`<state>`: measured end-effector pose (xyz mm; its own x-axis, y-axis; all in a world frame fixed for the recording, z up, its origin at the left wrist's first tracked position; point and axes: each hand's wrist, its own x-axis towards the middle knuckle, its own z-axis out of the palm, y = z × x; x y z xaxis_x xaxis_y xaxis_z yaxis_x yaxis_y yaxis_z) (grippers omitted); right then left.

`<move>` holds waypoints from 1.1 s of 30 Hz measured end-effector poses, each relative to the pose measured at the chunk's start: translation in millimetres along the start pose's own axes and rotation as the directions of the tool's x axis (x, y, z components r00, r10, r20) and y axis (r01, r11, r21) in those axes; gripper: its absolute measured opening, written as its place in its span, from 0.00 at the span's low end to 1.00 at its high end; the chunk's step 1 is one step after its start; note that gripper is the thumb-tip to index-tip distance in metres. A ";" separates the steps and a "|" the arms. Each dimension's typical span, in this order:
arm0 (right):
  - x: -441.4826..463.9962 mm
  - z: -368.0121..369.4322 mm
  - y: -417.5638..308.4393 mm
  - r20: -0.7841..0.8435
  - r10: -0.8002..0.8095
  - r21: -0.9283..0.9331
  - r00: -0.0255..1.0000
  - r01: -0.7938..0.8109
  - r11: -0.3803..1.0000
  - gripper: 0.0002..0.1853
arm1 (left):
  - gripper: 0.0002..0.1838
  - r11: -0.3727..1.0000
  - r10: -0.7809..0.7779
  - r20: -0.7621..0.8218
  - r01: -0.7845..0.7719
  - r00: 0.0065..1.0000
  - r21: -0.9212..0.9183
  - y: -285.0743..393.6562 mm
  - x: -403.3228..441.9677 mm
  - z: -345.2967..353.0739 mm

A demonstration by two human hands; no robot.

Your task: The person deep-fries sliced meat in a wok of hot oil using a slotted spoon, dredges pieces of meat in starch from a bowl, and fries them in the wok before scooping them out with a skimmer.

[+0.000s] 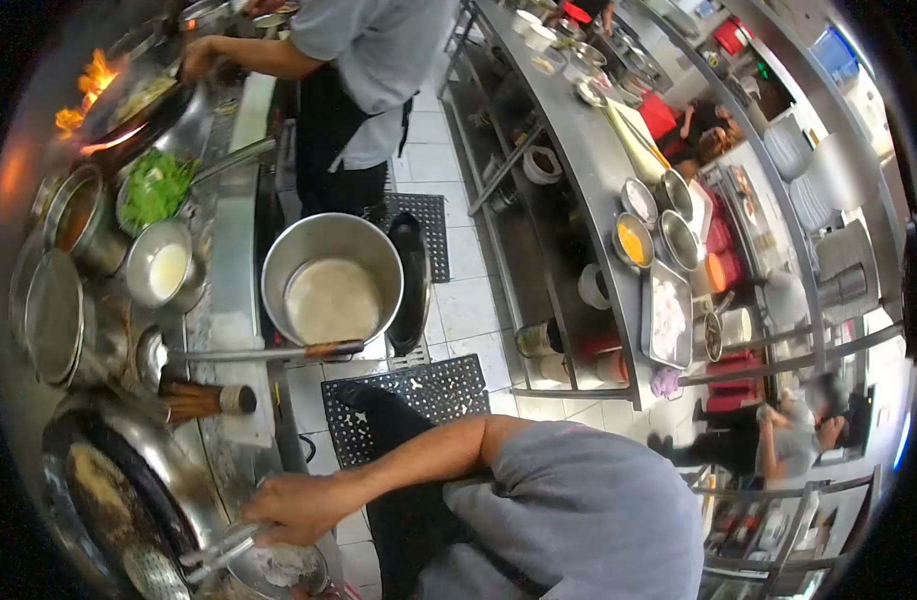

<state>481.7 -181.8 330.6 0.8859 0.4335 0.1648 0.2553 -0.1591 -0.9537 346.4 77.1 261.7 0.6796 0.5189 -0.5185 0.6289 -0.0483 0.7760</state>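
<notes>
My right hand [301, 508] is closed around a two-barred metal utensil that looks like tongs [221, 552]. Its far end reaches the near rim of a dark wok [169, 470] with brown residue inside. Close by in the wok lies a perforated skimmer [157, 572]. Directly under the hand is a metal bowl with a white substance [291, 568]. I cannot make out my left hand; only an unclear patch shows at the bottom edge. Past the wok, a bamboo brush [194, 402] and a long-handled ladle [264, 354] lie on the stove ledge.
A large stockpot [331, 280] with pale liquid stands beside the stove. A co-worker [374, 60] handles a flaming wok [129, 115]. Bowls of greens [159, 190] and pale liquid [169, 270] sit between. A steel prep table [569, 170] and black floor mats [409, 400] lie behind.
</notes>
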 end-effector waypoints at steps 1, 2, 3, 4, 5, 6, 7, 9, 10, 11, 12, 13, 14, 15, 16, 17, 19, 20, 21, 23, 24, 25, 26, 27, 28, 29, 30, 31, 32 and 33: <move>-3.8 -5.9 4.5 -0.001 0.007 0.011 1.000 -0.007 1.000 0.17 | 0.17 0.934 0.160 0.077 -0.176 0.984 0.312 4.1 1.3 2.3; -6.5 -11.2 8.7 0.002 0.012 0.022 1.000 -0.012 1.000 0.17 | 0.17 0.956 0.080 0.060 -0.094 0.995 0.279 7.3 5.2 10.5; -7.9 -16.7 13.7 0.005 0.013 0.032 1.000 -0.013 0.999 0.18 | 0.16 0.970 0.000 0.044 -0.011 0.999 0.244 11.3 8.9 17.0; -7.9 -27.1 15.7 0.037 0.023 0.030 0.999 -0.024 0.999 0.17 | 0.16 0.976 -0.080 0.028 0.073 0.996 0.203 17.9 10.1 25.3; -8.0 -36.4 17.6 0.071 0.033 0.026 0.997 -0.035 0.999 0.16 | 0.16 0.975 -0.161 0.014 0.157 0.987 0.158 23.6 10.5 32.0; -8.2 -44.4 18.6 0.109 0.042 0.021 0.993 -0.044 0.999 0.15 | 0.16 0.964 -0.243 0.003 0.241 0.970 0.108 27.9 9.4 37.2; -8.7 -50.2 20.1 0.106 0.061 -0.005 0.993 -0.061 0.998 0.15 | 0.16 0.945 -0.324 -0.007 0.324 0.946 0.054 31.2 7.5 40.1; -8.0 -57.2 21.4 0.103 0.089 -0.052 0.991 -0.084 0.995 0.16 | 0.18 0.983 -0.185 -0.068 0.186 0.980 0.007 53.9 -16.3 65.6; -8.4 -58.7 19.7 0.075 0.069 -0.072 0.995 -0.063 0.995 0.17 | 0.18 0.994 -0.113 -0.099 0.112 0.989 -0.019 64.2 -26.8 76.4; -10.3 -60.0 16.9 0.047 0.047 -0.096 0.998 -0.042 0.995 0.17 | 0.17 0.994 -0.080 -0.105 0.087 0.991 0.064 69.5 -31.0 77.3; -12.2 -60.6 13.9 0.019 0.022 -0.121 1.000 -0.020 0.992 0.17 | 0.17 0.998 -0.059 -0.082 0.058 0.995 -0.017 73.1 -34.7 81.3; -13.1 -60.3 11.0 0.060 0.068 -0.130 0.996 -0.060 0.990 0.18 | 0.17 0.995 -0.036 -0.062 0.029 0.997 -0.098 75.5 -38.3 84.1; -16.3 -57.5 12.1 0.006 0.029 -0.143 1.000 -0.028 0.989 0.19 | 0.17 0.985 -0.012 -0.049 0.003 0.999 -0.175 73.7 -40.2 78.6; -20.9 -51.4 15.9 -0.035 -0.016 -0.147 0.999 0.011 0.989 0.20 | 0.18 0.977 -0.044 0.004 0.044 0.999 -0.210 63.1 -27.5 69.2; -20.4 -45.6 14.2 -0.049 -0.077 -0.137 0.996 0.069 0.988 0.20 | 0.22 0.963 -0.075 0.029 0.080 0.997 -0.259 58.8 -24.8 61.9; -23.4 -43.1 15.1 -0.035 -0.039 -0.119 0.999 0.035 0.992 0.22 | 0.20 0.978 0.008 0.025 -0.003 1.000 -0.209 48.8 -25.9 54.3; -25.9 -51.0 -8.0 0.030 0.063 -0.081 0.998 -0.061 0.995 0.24 | 0.16 0.967 0.169 0.003 -0.166 0.986 -0.192 3.4 -11.6 27.2; -23.1 -51.5 -18.3 0.036 0.083 -0.046 0.996 -0.081 0.996 0.23 | 0.14 0.915 -0.075 0.061 0.093 0.995 -0.393 25.3 -18.1 28.9; -23.9 -51.0 -28.9 -0.028 0.002 -0.185 1.000 -0.007 0.983 0.23 | 0.13 0.904 0.001 0.047 0.020 0.999 -0.428 28.2 -20.3 22.7; -17.6 -42.4 -54.3 -0.029 0.138 -0.177 0.990 -0.141 0.974 0.20 | 0.16 0.858 0.151 0.019 -0.122 0.988 -0.499 34.1 -25.4 13.2; -17.4 -35.6 -46.1 -0.062 0.067 -0.179 0.996 -0.077 0.981 0.20 | 0.20 0.837 0.168 0.035 -0.124 0.985 -0.534 36.3 -22.2 3.3; -17.8 -32.3 -43.5 -0.078 -0.025 -0.199 0.997 0.009 0.980 0.20 | 0.23 0.814 0.216 0.143 -0.097 0.966 -0.573 42.4 -23.4 -12.4; -18.3 -26.0 -44.1 -0.107 -0.112 -0.221 0.988 0.087 0.971 0.20 | 0.23 0.770 0.236 0.159 -0.085 0.959 -0.633 47.2 -27.4 -26.7; -11.2 -24.4 -58.7 -0.116 -0.058 -0.213 0.992 0.032 0.976 0.20 | 0.23 0.726 0.265 0.191 -0.066 0.945 -0.684 55.2 -24.9 -30.3; -10.5 -24.5 -77.9 -0.126 0.001 -0.208 0.992 -0.027 0.978 0.20 | 0.24 0.728 0.245 0.142 -0.085 0.959 -0.680 52.9 -25.3 -30.1; -11.5 -20.1 -85.7 -0.121 0.126 -0.110 0.985 -0.139 0.984 0.20 | 0.24 0.727 0.230 0.099 -0.103 0.968 -0.679 43.6 -21.7 -30.5; -10.8 -14.3 -92.9 -0.106 0.084 -0.225 0.991 -0.106 0.969 0.20 | 0.25 0.724 0.218 0.060 -0.120 0.974 -0.680 29.2 -13.8 -37.2; -11.9 -10.3 -99.6 -0.077 -0.017 -0.294 0.997 -0.006 0.956 0.20 | 0.27 0.732 0.244 0.132 -0.093 0.961 -0.675 6.4 -5.9 -44.6; -11.9 -4.8 -107.8 -0.051 -0.115 -0.352 0.992 0.090 0.932 0.20 | 0.27 0.717 0.241 0.112 -0.099 0.964 -0.691 1.4 -12.9 -52.8; -12.9 -0.2 -124.9 0.006 -0.192 -0.457 0.981 0.173 0.873 0.19 | 0.28 0.705 0.234 0.097 -0.100 0.967 -0.702 -1.7 -22.9 -57.0</move>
<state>438.4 -167.7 447.6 0.8183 0.4609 0.3434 0.5531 -0.4687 -0.6888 308.2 113.9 292.7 0.8412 0.4078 -0.3550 0.1106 0.5130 0.8512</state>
